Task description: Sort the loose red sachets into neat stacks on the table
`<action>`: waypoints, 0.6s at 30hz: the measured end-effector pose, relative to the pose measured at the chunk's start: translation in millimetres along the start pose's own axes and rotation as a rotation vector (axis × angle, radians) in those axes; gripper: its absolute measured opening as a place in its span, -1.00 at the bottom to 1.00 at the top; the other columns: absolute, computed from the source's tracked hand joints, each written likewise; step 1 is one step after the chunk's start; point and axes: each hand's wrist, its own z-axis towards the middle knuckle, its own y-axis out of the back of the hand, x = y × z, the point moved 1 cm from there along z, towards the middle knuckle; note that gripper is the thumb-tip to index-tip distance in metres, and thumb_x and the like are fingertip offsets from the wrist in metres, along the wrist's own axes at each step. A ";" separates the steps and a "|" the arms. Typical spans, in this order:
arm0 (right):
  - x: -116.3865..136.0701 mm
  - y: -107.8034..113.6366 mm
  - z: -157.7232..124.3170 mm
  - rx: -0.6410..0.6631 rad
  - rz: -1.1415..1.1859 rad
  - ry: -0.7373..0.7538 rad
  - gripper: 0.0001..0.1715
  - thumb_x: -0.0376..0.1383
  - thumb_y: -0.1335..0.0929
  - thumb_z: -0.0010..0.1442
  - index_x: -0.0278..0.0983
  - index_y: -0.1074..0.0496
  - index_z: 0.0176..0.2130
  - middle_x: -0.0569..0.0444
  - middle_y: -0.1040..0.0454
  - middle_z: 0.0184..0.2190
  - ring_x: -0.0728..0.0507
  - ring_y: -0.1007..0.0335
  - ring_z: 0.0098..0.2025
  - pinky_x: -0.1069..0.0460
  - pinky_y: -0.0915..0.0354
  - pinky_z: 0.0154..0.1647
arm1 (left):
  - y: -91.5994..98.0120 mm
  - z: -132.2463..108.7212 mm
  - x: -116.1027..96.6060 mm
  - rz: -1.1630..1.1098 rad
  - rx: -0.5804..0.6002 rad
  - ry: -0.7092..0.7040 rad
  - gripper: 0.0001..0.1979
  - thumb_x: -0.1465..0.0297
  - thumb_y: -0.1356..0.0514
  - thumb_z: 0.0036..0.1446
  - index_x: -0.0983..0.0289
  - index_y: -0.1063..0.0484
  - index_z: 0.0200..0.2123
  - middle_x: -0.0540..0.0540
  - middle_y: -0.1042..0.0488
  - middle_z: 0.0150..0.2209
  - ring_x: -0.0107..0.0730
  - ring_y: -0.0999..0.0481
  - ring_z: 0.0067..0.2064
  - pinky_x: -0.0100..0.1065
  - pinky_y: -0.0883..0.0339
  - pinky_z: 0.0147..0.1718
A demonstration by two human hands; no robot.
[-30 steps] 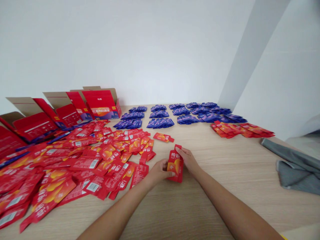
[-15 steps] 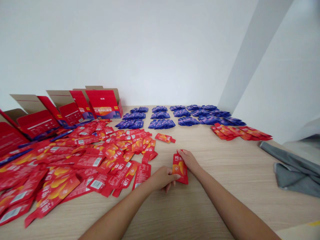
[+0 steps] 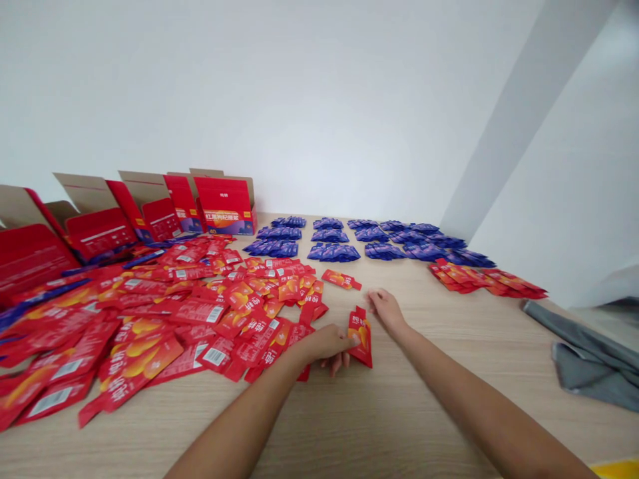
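My left hand (image 3: 327, 344) pinches a small stack of red sachets (image 3: 361, 334) standing on edge on the wooden table (image 3: 379, 419). My right hand (image 3: 385, 309) has come off the stack and hovers just beyond it, fingers loosely spread, holding nothing. A single red sachet (image 3: 341, 279) lies flat a short way past my right hand. A big loose heap of red sachets (image 3: 164, 313) spreads to the left of my left hand.
Rows of blue sachet piles (image 3: 359, 239) lie at the back of the table. A row of red sachets (image 3: 486, 279) sits at the far right. Opened red cartons (image 3: 150, 209) stand at the back left. A grey cloth (image 3: 589, 352) lies at the right edge.
My right hand has let go of the red sachet stack and moved away toward the single sachet. My left hand keeps hold of the stack. The camera has shifted slightly.
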 end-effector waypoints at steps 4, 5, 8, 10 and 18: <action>5.6 -13.8 27.3 0.015 -0.212 0.152 -0.70 -0.26 -0.32 0.02 -0.30 -0.47 -0.22 -0.12 -0.51 -0.13 -0.23 -0.34 0.00 -0.15 -0.17 0.10 | -0.7 -0.3 -1.7 0.248 -0.237 0.094 -0.42 0.08 0.07 0.22 0.27 -0.25 -0.74 0.03 -0.26 -0.77 -0.41 -0.35 -0.67 -0.40 -0.20 -0.60; 7.8 -19.3 32.6 0.037 -0.258 0.186 -0.64 -0.29 -0.35 0.00 -0.30 -0.47 -0.15 -0.13 -0.48 -0.06 -0.24 -0.30 0.06 -0.17 -0.12 0.14 | -0.8 -0.6 -2.6 0.341 -0.352 0.076 -0.46 0.11 0.05 0.23 0.28 -0.29 -0.70 0.07 -0.34 -0.71 -0.35 -0.42 -0.60 -0.37 -0.25 -0.53; 12.2 -36.4 44.1 0.118 -0.381 0.250 -0.45 -0.30 -0.40 -0.02 -0.22 -0.42 0.02 -0.14 -0.36 0.13 -0.30 -0.18 0.18 -0.25 -0.07 0.16 | -4.2 -1.0 -4.8 0.573 -0.619 -0.114 -0.58 0.20 0.04 0.25 0.31 -0.46 -0.47 0.22 -0.54 -0.40 -0.21 -0.52 -0.31 -0.28 -0.33 -0.30; 12.1 -44.7 48.4 0.174 -0.450 0.271 -0.45 -0.26 -0.40 0.03 -0.17 -0.41 0.05 -0.14 -0.32 0.17 -0.35 -0.17 0.19 -0.33 -0.08 0.13 | -9.7 0.3 -3.0 0.634 -0.649 -0.258 -0.65 0.25 0.04 0.26 0.31 -0.48 -0.29 0.25 -0.54 -0.20 -0.18 -0.50 -0.15 -0.25 -0.32 -0.16; -15.6 -16.9 39.5 0.256 -0.585 0.383 -0.53 -0.28 -0.21 0.24 -0.16 -0.37 0.12 -0.02 -0.35 0.17 -0.21 -0.23 0.20 -0.19 -0.14 0.19 | -30.9 13.2 19.4 0.793 -0.322 -0.456 -0.34 0.03 0.00 0.21 0.25 -0.09 0.27 0.27 0.08 0.35 -0.01 0.11 0.36 0.09 0.23 0.27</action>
